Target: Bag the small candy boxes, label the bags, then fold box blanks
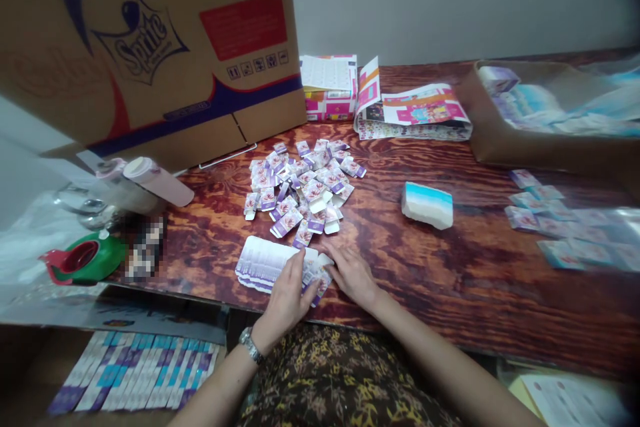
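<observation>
My left hand (289, 290), with a watch on the wrist, lies over the right end of a fanned row of flat purple-and-white cartons (260, 261). Its thumb and fingers close about a small carton (323, 283) printed with flowers. From the right, my right hand (354, 275) pinches the white end flap of this same carton; its fingertips are partly hidden. Just beyond both hands spreads a loose heap of small purple-and-white boxes (315, 190), several with their ends open. A stack of blue-and-white flat cartons (427, 205) stands apart, to the right of the heap.
A large cardboard box (165, 107) rises at the back left. Pink bottles (157, 181) and a green-and-red tape dispenser (83, 259) are on the left. At right, an open carton (535, 147) sits behind scattered small packs (575, 233). Below the table edge, a box holds packed rows (140, 373).
</observation>
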Demonstrator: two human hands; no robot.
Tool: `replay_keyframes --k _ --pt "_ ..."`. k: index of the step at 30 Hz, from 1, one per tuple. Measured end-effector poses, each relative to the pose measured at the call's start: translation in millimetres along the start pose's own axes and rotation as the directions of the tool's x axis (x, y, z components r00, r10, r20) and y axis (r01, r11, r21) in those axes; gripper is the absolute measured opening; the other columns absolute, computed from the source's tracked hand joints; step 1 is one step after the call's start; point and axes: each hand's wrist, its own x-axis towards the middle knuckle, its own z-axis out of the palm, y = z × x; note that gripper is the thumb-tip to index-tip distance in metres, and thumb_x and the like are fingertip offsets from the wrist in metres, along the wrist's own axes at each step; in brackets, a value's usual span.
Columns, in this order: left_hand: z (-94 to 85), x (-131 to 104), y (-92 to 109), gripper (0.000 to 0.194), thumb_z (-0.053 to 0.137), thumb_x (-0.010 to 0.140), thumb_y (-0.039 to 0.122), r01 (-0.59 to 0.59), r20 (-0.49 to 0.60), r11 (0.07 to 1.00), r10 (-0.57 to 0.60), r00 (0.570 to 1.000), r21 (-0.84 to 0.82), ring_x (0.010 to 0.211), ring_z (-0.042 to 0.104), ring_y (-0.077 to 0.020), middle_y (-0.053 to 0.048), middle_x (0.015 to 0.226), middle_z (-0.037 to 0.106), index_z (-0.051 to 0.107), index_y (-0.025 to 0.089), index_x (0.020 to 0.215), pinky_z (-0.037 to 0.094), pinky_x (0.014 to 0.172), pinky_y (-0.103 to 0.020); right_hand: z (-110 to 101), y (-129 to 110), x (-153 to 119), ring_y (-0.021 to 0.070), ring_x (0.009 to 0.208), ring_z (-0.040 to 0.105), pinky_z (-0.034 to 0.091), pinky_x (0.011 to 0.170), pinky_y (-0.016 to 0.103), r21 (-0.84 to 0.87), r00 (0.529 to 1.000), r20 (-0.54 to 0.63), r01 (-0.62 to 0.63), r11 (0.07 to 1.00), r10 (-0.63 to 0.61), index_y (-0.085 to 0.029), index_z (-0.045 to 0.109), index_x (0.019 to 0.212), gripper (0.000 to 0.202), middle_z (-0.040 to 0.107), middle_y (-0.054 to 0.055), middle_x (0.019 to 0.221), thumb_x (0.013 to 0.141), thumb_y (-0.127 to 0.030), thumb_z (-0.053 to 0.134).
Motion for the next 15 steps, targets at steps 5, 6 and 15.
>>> replay_keyframes --k 5,6,15 --pt "9.4 -0.5 11.5 0.078 0.056 0.082 0.033 -0.081 0.009 0.980 0.081 0.997 0.180 0.114 0.048 -0.0298 -0.022 0.122 0.048 0.011 0.008 0.141 0.046 0.090 -0.046 -18.8 -19.6 0.9 0.0126 0.067 0.058 0.049 0.063 0.024 0.429 0.991 0.064 -0.136 0.893 0.120 -0.022 0.051 0.118 0.032 0.058 0.000 0.081 0.086 -0.020 0.049" --pt "11.7 -0.9 12.3 0.073 0.054 0.083 0.030 -0.076 0.001 0.977 0.077 0.997 0.202 0.111 0.051 -0.0291 -0.022 0.118 0.051 0.014 0.008 0.140 0.047 0.089 -0.045 -22.4 -23.8 1.3 0.0121 0.066 0.058 0.049 0.062 0.023 0.441 0.991 0.065 -0.136 0.887 0.120 -0.022 0.052 0.117 0.032 0.057 -0.001 0.079 0.085 -0.020 0.049" --pt "2.4 2.6 14.3 0.053 0.052 0.081 0.022 0.065 -0.108 0.998 -0.061 0.992 0.028 0.082 0.063 -0.0196 -0.011 0.105 0.060 0.031 0.016 0.129 0.052 0.072 -0.033 -34.9 -33.6 3.6 0.0171 0.089 0.059 0.049 0.079 0.031 0.318 0.993 -0.115 0.043 0.947 -0.007 -0.021 0.051 0.115 0.028 0.061 0.005 0.099 0.087 -0.018 0.047"
